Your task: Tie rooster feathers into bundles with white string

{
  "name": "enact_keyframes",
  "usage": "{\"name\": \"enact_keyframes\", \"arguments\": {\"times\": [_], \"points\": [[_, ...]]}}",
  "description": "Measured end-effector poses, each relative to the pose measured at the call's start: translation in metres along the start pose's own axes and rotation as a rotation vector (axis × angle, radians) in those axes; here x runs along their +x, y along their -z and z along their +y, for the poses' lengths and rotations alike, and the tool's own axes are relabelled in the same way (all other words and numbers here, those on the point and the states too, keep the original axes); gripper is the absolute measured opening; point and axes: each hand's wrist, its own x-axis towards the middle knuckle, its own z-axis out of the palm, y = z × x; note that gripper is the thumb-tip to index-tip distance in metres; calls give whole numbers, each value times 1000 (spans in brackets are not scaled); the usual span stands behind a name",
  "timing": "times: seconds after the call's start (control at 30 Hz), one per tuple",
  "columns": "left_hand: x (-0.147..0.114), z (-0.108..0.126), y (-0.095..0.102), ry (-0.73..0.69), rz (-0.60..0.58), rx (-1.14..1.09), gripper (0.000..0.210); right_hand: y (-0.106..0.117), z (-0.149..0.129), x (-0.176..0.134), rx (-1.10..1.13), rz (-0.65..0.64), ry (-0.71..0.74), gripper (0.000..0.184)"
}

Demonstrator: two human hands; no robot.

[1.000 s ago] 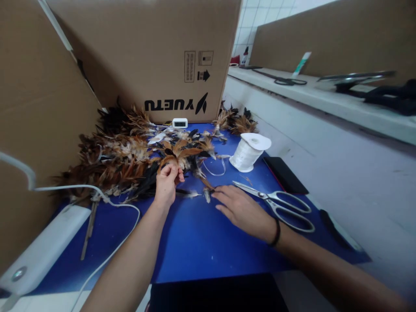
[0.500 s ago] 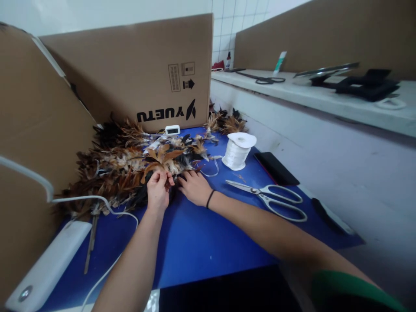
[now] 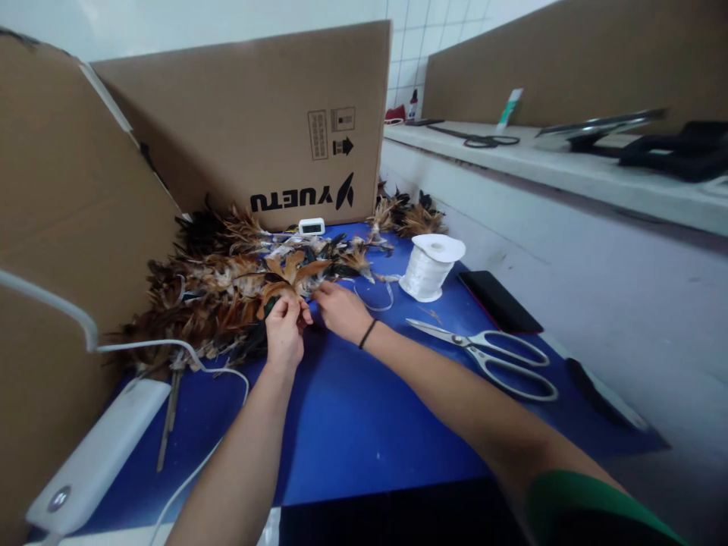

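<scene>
My left hand [image 3: 287, 326] is closed in a pinch around the base of a small bunch of brown feathers [image 3: 293, 271], which fan out above the fingers. Close on its right, my right hand [image 3: 343, 311] has its thumb and fingertips pressed together at the edge of the feather heap; what they grip, if anything, is too small to make out. Rows of brown, black and cream feathers [image 3: 199, 311] lie behind and to the left of both hands. A white spool [image 3: 424, 274] of ribbon or thread stands upright to the right, with a loose strand near it.
Metal scissors [image 3: 483, 353] and a black phone [image 3: 500, 301] lie on the blue table [image 3: 364, 447] at right. Cardboard [image 3: 239, 121] walls the back and left. A white device [image 3: 99, 459] with a cable [image 3: 171, 345] lies front left. A small digital display [image 3: 312, 227] sits behind the feathers.
My right hand has lifted off the feathers and drawn its fingertips together near the left hand. The left hand keeps its pinch on the feather bunch. The whole view has shifted slightly.
</scene>
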Motion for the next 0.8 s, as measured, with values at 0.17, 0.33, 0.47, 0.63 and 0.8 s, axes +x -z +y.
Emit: {"name": "enact_keyframes", "arguments": {"times": [0.17,0.33,0.47,0.63,0.8], "points": [[-2,-5,-3,58,-14,17,36,12,28,-29,-107,14,-368,25],[-4,-6,-4,83,-34,30,36,4,46,-30,4,-138,-434,21],[-5,-6,-5,106,-45,34,39,6,45,-33,185,-72,-328,13],[-8,-8,-6,171,-79,74,39,13,40,-42,668,-62,-217,11],[-8,-9,-5,188,-95,91,39,14,37,-47,655,-35,-178,10]]}}
